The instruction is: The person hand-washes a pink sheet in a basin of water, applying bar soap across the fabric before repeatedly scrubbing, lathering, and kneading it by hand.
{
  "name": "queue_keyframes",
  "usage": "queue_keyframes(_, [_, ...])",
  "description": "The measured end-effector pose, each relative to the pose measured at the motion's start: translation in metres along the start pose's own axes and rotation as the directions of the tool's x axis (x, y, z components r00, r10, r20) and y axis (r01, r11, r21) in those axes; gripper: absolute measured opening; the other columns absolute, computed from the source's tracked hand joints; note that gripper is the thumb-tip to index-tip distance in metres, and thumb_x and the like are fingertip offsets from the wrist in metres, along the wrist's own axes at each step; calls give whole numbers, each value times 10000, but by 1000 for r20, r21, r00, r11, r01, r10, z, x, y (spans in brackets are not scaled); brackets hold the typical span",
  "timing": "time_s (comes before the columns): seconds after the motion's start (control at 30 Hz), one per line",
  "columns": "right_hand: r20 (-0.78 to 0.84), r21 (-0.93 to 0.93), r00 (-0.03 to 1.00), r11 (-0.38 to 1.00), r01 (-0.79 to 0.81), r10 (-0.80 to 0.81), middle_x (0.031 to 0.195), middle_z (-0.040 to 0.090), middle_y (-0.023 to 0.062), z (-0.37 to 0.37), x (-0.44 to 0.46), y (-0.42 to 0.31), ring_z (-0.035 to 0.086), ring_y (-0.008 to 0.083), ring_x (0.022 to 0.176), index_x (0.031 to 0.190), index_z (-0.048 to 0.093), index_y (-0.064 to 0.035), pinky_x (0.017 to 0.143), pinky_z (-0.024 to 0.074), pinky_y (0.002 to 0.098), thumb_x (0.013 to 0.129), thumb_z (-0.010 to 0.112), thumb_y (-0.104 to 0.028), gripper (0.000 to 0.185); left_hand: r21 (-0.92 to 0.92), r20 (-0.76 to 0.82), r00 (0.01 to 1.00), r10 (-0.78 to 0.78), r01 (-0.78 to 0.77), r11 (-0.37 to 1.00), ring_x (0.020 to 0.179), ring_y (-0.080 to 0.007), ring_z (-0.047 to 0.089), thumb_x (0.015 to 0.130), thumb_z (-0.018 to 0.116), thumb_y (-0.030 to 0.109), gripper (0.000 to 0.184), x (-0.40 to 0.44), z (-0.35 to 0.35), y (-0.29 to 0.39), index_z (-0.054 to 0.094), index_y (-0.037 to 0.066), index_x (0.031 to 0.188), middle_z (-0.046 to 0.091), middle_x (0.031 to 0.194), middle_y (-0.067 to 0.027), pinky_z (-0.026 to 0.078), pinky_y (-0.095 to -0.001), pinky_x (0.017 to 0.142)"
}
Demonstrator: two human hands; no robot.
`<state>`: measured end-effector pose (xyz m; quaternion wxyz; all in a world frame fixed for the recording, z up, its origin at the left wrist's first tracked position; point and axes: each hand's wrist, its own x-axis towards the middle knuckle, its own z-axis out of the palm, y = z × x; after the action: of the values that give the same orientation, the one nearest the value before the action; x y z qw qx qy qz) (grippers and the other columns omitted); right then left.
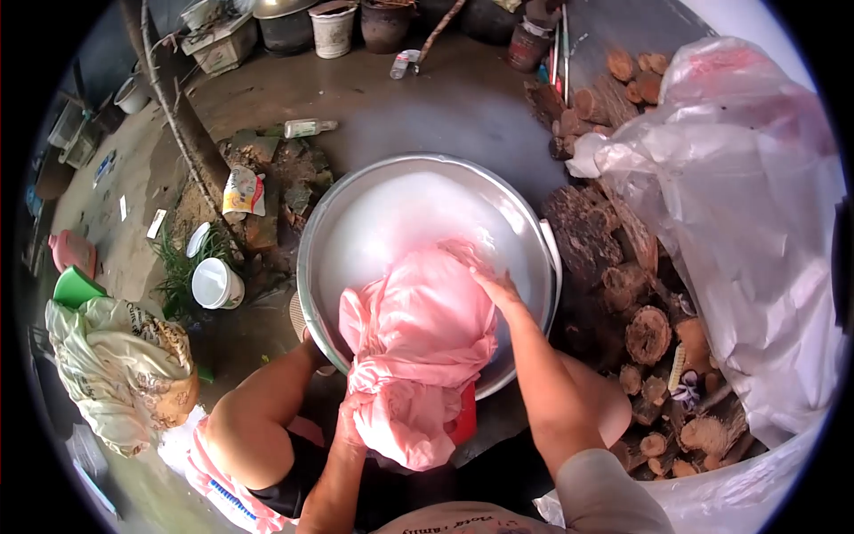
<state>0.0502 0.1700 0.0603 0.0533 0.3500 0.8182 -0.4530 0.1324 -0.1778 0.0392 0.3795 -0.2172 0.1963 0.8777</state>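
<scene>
A wet pink cloth (427, 311) lies bunched over the near rim of a large metal basin (311, 267), partly in whitish, foamy water (409, 200). At the lower left of the cloth, my left hand (351, 423) is closed round its bunched end, with the fingers partly hidden by the folds. My right hand (500, 292) rests at the cloth's upper right edge inside the basin, its fingers apart and touching the fabric. Below the cloth, a bit of a red object (464, 416) shows by the near rim.
Stacked logs (648, 335) and a large plastic sheet (747, 205) are on the right. Left of the basin are a white bucket (217, 283), a thin tree trunk (191, 133) and a filled bag (116, 365). Several pots (386, 27) line the back.
</scene>
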Motion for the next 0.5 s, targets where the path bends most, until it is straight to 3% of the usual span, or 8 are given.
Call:
queue_keyframes(0.07, [287,61,943,979,-194,169,1354,499,165,53,90,105,488,232,1238,1364,440,5,1051,360,309,853,641,-434,703,-10,-21,999,32,-32,999,999,-299,622,741,533,86,502,1,-5,-2,491,-47,1224,624,1107,-176,504,-387,913])
queue_keyframes(0.13, [350,389,931,888,-245,104,1322,530,157,66,59,59,516,204,1201,1309,509,9,1031,383,299,892,600,-371,571,-54,5,1000,22,-22,998,1042,-303,606,729,551,43,637,3,1,3,400,-2,1347,591,1171,-168,497,-392,932])
queue_keyframes(0.17, [368,437,904,898,40,-219,1326,525,148,63,51,34,495,193,1221,1286,525,-1,1037,376,293,909,573,-375,533,-85,33,999,11,-8,996,1046,-302,605,729,551,43,640,3,0,4,398,-2,1348,588,1175,-170,497,-391,934])
queue_keyframes(0.23, [360,695,907,711,-107,-216,1184,568,189,25,22,-17,548,257,1094,1208,529,33,983,427,354,907,532,-297,447,-115,75,997,-3,11,993,1041,-299,608,729,544,39,641,0,9,8,393,1,1350,588,1173,-174,498,-391,935])
queue_keyframes(0.3, [277,836,952,520,-175,-126,1041,611,230,-17,4,-69,601,322,967,1130,532,68,929,478,414,904,491,-220,368,-105,137,990,23,-8,994,1048,-292,605,727,536,33,655,-1,9,10,376,14,1362,582,1182,-175,495,-394,941])
queue_keyframes(0.33, [84,870,992,492,-26,-96,972,603,179,-27,20,-78,593,302,927,1096,550,22,880,488,429,878,530,-241,342,-101,188,981,51,-32,994,1064,-289,597,726,534,30,670,2,3,8,362,25,1374,573,1198,-175,491,-395,947])
queue_keyframes(0.4, [-35,810,987,575,118,-154,877,544,69,-67,5,-145,539,215,860,986,564,-58,771,472,376,805,642,-293,307,-86,207,976,69,-53,995,1114,-294,569,713,540,31,711,-2,14,10,335,41,1394,534,1255,-178,480,-394,962])
queue_keyframes(0.5, [-380,641,841,546,539,-385,882,564,49,-105,-15,-245,523,171,838,947,626,-59,726,445,333,776,694,-330,328,-48,256,961,103,-94,994,1148,-298,547,697,548,23,748,-3,42,16,316,57,1408,505,1293,-177,474,-392,968])
